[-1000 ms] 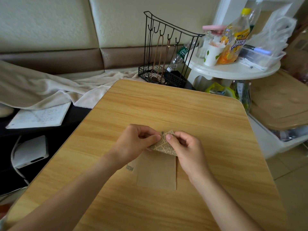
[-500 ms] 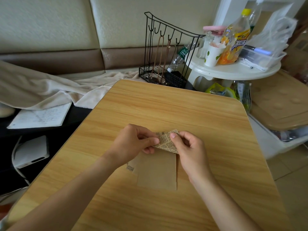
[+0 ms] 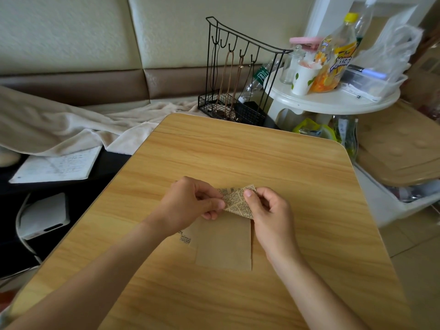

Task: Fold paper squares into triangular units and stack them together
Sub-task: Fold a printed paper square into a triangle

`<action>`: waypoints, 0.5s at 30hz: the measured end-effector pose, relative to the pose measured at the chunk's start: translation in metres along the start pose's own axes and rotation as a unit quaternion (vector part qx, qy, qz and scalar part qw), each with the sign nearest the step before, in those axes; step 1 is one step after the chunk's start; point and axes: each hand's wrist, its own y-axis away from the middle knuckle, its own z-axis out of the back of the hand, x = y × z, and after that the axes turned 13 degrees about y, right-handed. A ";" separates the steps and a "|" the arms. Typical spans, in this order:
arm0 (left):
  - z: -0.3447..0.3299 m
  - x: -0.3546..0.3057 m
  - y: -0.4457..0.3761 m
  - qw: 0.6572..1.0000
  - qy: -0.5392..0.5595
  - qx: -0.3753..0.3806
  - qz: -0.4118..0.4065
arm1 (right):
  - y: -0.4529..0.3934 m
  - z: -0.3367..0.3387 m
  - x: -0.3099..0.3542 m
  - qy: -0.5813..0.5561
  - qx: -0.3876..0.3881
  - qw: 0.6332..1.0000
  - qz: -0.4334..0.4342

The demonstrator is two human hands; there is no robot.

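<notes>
While our left hand (image 3: 190,202) pinches the newsprint paper square (image 3: 237,201) at its nine o'clock corner, our right hand (image 3: 269,210) pinches its three o'clock edge, holding it above the brown paper stack (image 3: 222,244) on the wooden table (image 3: 238,151).

A light wood-grain table (image 3: 297,167) carries a plain brown paper stack (image 3: 223,244) lying flat near its middle.

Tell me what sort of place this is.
Probably a lived-in home room: a padded bench with a blanket, a wooden table, and a white side table crowded with drink bottles.
</notes>
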 end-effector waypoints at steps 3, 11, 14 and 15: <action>0.003 0.000 0.000 1.000 0.006 0.018 0.009 | 0.000 -0.001 0.001 0.003 0.003 1.000 0.002; 0.007 -0.002 -0.002 0.998 0.011 0.047 0.036 | 0.000 -0.001 0.001 0.007 0.014 1.000 -0.005; 0.009 -0.002 -0.003 0.997 0.009 0.056 0.043 | 0.001 -0.001 0.001 0.011 0.014 1.000 -0.004; 0.010 -0.002 -0.003 0.997 -0.001 0.059 0.043 | 0.002 -0.002 0.001 0.013 0.012 1.000 -0.004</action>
